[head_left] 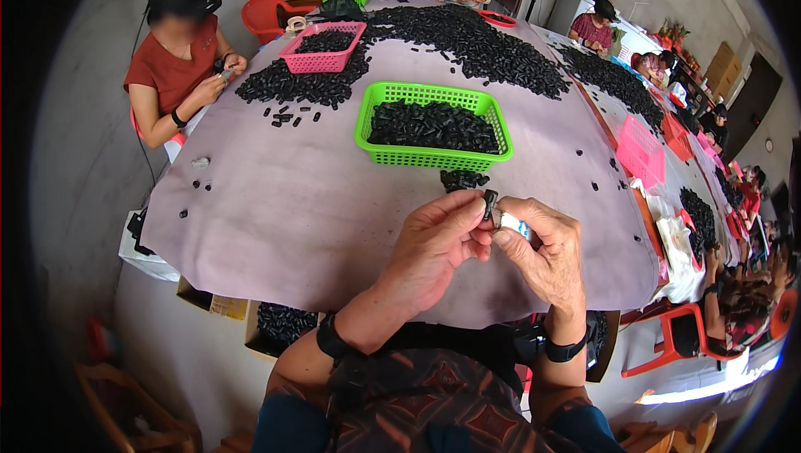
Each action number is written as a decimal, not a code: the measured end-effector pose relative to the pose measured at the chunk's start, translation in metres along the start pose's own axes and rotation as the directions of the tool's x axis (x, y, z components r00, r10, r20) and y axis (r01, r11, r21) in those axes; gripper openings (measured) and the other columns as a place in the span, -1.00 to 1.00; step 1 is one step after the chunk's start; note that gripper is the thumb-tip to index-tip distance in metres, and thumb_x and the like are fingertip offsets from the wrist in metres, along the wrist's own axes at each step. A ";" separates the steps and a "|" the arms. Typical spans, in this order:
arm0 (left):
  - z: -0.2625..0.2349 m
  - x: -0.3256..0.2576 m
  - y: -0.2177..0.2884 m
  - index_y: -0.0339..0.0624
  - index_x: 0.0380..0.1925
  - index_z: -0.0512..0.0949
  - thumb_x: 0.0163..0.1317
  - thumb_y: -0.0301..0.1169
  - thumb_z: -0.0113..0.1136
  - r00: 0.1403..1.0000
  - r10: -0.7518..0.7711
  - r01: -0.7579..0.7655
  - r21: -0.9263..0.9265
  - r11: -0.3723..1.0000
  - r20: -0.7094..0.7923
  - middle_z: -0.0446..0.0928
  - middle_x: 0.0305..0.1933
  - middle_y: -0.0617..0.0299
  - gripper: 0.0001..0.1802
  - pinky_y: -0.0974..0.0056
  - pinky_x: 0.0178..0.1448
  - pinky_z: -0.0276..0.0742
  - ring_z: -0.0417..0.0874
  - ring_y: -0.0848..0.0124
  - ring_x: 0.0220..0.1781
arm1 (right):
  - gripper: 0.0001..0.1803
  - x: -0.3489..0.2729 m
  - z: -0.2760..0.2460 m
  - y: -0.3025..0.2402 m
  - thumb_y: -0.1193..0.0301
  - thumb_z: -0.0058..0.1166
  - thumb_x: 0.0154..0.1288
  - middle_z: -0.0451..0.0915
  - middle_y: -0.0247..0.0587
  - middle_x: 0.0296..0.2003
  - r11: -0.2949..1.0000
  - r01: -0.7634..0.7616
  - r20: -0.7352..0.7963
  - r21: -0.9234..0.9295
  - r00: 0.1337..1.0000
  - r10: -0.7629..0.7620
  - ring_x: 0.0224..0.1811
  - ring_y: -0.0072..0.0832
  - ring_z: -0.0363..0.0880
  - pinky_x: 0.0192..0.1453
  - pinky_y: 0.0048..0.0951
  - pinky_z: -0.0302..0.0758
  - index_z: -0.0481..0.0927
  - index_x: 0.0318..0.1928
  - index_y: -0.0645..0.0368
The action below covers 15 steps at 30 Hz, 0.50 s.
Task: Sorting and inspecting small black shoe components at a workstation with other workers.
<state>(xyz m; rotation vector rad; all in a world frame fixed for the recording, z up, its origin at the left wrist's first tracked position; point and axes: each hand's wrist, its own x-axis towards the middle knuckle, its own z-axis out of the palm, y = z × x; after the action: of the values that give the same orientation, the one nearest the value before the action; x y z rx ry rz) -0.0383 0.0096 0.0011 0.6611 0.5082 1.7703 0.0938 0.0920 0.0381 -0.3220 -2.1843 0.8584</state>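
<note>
My left hand [434, 244] pinches a small black cylindrical piece [490, 203] between thumb and fingertips, above the near part of the table. Close against it, my right hand [546, 249] is closed on a small white and blue object [513, 223], mostly covered by the fingers, so its kind does not show. The fingertips of both hands nearly meet at the black piece. Just beyond them lies a little pile of black pieces [464, 180]. Behind that pile stands a green plastic basket [434, 157], holding many similar black pieces [430, 126].
A large heap of black pieces [467, 44] spreads over the far table [275, 194]. A pink basket [321, 61] stands at the far left, near a person in a red top [179, 69]. Other people sit along a second table at right, with another pink basket [641, 151].
</note>
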 end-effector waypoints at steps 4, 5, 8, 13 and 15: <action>-0.001 0.001 -0.002 -0.22 -0.13 0.47 0.30 -0.40 -0.07 1.000 0.002 -0.002 0.003 1.000 -0.010 0.49 -0.32 0.29 -0.79 0.38 -0.30 0.41 0.46 0.54 -0.36 | -0.78 0.000 -0.001 0.000 0.41 0.17 0.09 0.60 -0.19 -0.42 1.000 -0.011 0.015 -0.021 1.000 0.011 -0.43 -0.43 0.59 -0.32 -0.51 0.47 0.56 -0.25 0.25; -0.001 0.001 -0.001 -0.22 -0.13 0.47 0.30 -0.40 -0.07 1.000 0.004 -0.004 0.002 1.000 -0.006 0.49 -0.32 0.29 -0.79 0.38 -0.30 0.41 0.46 0.54 -0.36 | -0.79 0.000 0.000 0.001 0.42 0.16 0.09 0.60 -0.20 -0.42 1.000 -0.014 0.004 -0.003 1.000 0.014 -0.43 -0.43 0.59 -0.32 -0.51 0.47 0.57 -0.25 0.25; 0.000 0.001 0.000 -0.25 -0.13 0.47 0.29 -0.40 -0.04 1.000 0.004 -0.004 -0.014 1.000 -0.012 0.50 -0.34 0.27 -0.78 0.38 -0.30 0.41 0.46 0.53 -0.37 | -0.80 0.000 0.000 0.001 0.44 0.16 0.09 0.60 -0.20 -0.42 1.000 -0.015 0.001 -0.006 1.000 0.015 -0.43 -0.44 0.59 -0.33 -0.51 0.47 0.57 -0.26 0.24; 0.000 0.000 -0.002 -0.29 -0.13 0.46 0.28 -0.40 -0.02 1.000 0.007 -0.007 -0.031 0.999 -0.020 0.49 -0.36 0.26 -0.78 0.37 -0.30 0.41 0.46 0.50 -0.40 | -0.81 0.000 0.001 0.000 0.46 0.15 0.08 0.60 -0.20 -0.43 1.000 -0.014 -0.007 -0.025 1.000 0.014 -0.43 -0.45 0.59 -0.32 -0.52 0.47 0.56 -0.26 0.25; 0.000 0.000 -0.002 -0.29 -0.13 0.46 0.28 -0.41 -0.02 1.000 0.020 -0.021 -0.033 0.999 -0.020 0.48 -0.38 0.26 -0.78 0.36 -0.30 0.41 0.45 0.50 -0.40 | -0.81 0.000 0.001 -0.002 0.47 0.15 0.08 0.60 -0.19 -0.43 0.999 -0.018 -0.011 -0.031 1.000 0.017 -0.43 -0.45 0.59 -0.32 -0.52 0.48 0.56 -0.26 0.26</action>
<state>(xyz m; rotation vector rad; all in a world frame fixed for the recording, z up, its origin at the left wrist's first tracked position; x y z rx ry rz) -0.0364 0.0103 -0.0001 0.6283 0.4859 1.8020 0.0929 0.0898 0.0387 -0.3605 -2.1898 0.8312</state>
